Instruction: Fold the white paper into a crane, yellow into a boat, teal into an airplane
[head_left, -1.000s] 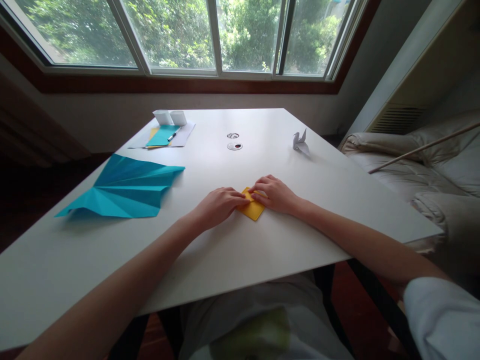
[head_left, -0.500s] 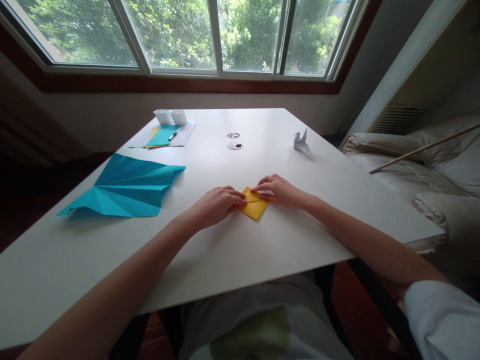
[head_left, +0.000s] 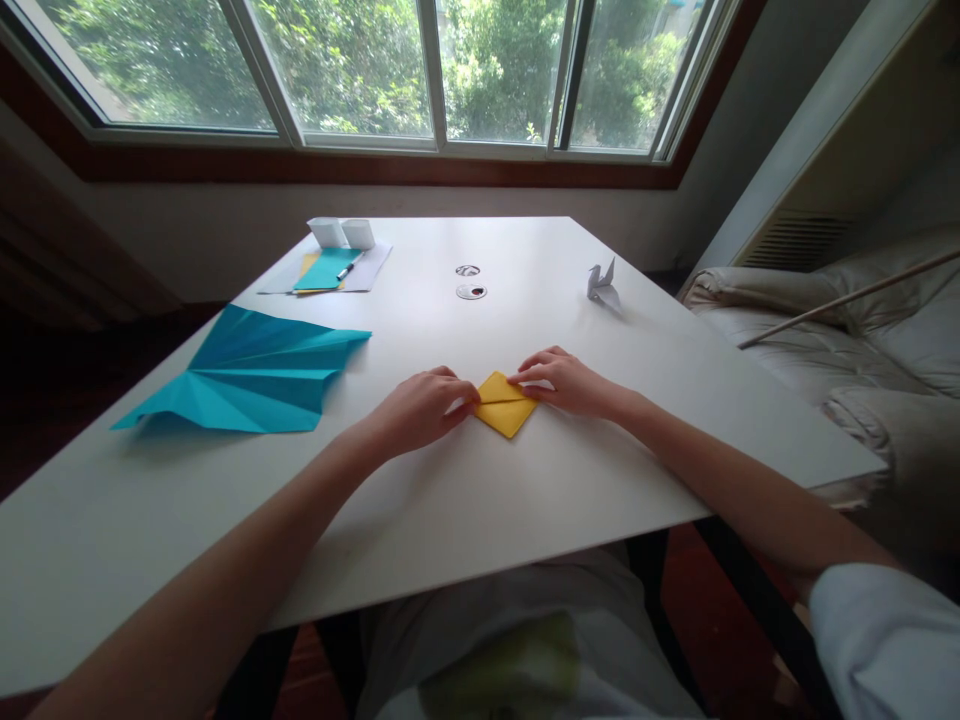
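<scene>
- The white desk (head_left: pixel 525 520) fills the middle of the frame, with the windows across the top and a pale sofa at the right edge.
- My large teal folded sheet (head_left: pixel 247 375) lies flat at left centre, well apart from both hands.
- At the upper left of the desk sits a stack of papers (head_left: pixel 330 270) with a pen on it, and two small white boxes (head_left: pixel 343 233) just behind.
- A little white paper crane (head_left: pixel 601 283) stands at the upper right of the desk; two round desk grommets (head_left: pixel 469 282) lie near the centre top.
- My left hand (head_left: pixel 420 408) rests on the desk, fingers loosely curled and held narrow, its fingertips touching the left corner of the yellow paper.
- My right hand (head_left: pixel 570 382) is likewise flat and narrow, fingertips pressing the right corner.
- The yellow folded paper (head_left: pixel 505 403) lies flat at the centre of the frame between my hands, a diamond with a crease across it.
- Risk, as I judge it: with only the two corners pinned, uneven pressure from either hand could let the paper slide or pivot, and the crease would set crooked.
- Against the earlier frames, my hands have drawn apart to the corners, so more of the yellow paper shows, and the crease is now plain.
</scene>
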